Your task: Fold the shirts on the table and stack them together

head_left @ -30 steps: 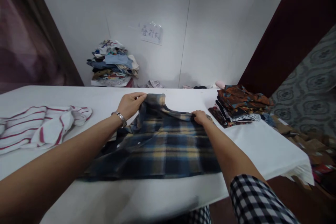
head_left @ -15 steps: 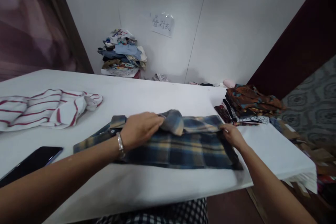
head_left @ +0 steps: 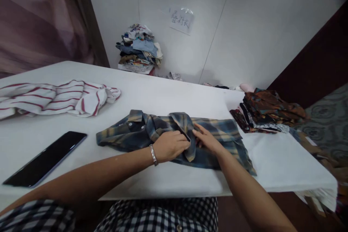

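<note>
A blue, yellow and dark plaid shirt lies partly folded along the near side of the table, its collar and buttons toward the left. One sleeve is folded over its middle as a loose flap. My left hand, with a silver bracelet at the wrist, has its fingers curled closed on the cloth at the left of this flap. Close by on the right, my right hand touches the flap's edge with its fingertips, the fingers slightly apart. The cloth under both hands is hidden.
A striped white-and-red garment lies crumpled at the left, with a black phone nearer me. Folded clothes are stacked at the right. Behind the white table stands a tall clothes pile; a paper sign hangs on the wall.
My right hand has left the shirt's right end and come in to the middle. My left hand has moved slightly right and nearer me. The sleeve flap now hangs lower over the shirt.
</note>
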Demonstrator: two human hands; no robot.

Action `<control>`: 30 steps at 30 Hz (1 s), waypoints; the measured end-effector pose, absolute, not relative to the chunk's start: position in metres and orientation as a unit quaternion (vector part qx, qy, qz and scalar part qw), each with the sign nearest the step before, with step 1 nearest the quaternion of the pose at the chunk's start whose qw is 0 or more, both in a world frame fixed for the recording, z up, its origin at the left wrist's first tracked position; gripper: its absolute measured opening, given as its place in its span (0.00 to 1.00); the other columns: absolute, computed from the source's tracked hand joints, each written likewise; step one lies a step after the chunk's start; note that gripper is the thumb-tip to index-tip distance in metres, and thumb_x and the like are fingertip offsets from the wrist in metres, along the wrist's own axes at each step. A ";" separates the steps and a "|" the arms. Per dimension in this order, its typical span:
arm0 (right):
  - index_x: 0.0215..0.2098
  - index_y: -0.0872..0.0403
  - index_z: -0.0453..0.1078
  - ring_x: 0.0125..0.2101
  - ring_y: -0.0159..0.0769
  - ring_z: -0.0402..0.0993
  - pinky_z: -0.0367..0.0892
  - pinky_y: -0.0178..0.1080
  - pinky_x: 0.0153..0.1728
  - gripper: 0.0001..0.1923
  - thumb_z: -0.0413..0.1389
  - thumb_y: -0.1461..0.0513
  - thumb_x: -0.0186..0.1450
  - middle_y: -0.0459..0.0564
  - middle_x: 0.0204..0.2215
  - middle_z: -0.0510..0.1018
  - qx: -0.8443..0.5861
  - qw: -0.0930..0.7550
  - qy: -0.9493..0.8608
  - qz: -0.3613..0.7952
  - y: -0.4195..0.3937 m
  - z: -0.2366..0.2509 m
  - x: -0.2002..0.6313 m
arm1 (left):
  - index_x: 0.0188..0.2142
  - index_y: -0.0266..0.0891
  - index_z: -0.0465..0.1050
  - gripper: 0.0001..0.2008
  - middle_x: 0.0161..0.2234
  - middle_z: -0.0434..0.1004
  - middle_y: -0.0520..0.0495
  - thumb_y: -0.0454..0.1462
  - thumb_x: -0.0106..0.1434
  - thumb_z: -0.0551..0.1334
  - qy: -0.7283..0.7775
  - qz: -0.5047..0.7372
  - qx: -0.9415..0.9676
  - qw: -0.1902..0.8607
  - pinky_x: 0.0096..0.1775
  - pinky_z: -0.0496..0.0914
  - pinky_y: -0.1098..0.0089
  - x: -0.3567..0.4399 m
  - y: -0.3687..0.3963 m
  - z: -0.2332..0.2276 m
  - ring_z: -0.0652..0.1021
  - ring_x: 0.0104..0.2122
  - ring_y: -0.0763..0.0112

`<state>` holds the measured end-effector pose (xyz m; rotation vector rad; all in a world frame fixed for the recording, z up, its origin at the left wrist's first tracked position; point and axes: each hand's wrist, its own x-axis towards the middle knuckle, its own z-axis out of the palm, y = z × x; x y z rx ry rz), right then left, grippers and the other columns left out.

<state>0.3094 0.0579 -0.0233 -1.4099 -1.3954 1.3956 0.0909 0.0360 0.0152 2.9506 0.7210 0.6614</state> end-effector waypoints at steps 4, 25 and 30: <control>0.49 0.52 0.70 0.23 0.31 0.70 0.66 0.34 0.24 0.26 0.63 0.56 0.53 0.43 0.26 0.75 -0.489 0.471 -0.502 0.537 0.069 -0.015 0.295 | 0.52 0.41 0.68 0.16 0.50 0.73 0.42 0.41 0.67 0.54 0.258 0.237 0.933 0.078 0.46 0.68 0.65 0.071 0.034 0.004 0.74 0.47 0.65; 0.49 0.52 0.72 0.43 0.41 0.73 0.65 0.50 0.50 0.18 0.57 0.58 0.61 0.51 0.39 0.77 -0.459 0.583 -0.651 -0.158 0.066 0.076 0.330 | 0.33 0.37 0.71 0.08 0.34 0.74 0.46 0.33 0.51 0.60 0.576 0.352 0.710 0.198 0.42 0.66 0.65 0.012 0.192 0.067 0.73 0.38 0.62; 0.51 0.50 0.70 0.34 0.41 0.74 0.66 0.48 0.43 0.19 0.56 0.60 0.62 0.50 0.32 0.77 -0.441 0.433 -0.744 -0.255 0.039 0.067 0.328 | 0.38 0.37 0.73 0.18 0.31 0.76 0.50 0.33 0.45 0.62 0.528 0.331 0.720 0.307 0.37 0.69 0.69 0.003 0.204 0.081 0.75 0.34 0.66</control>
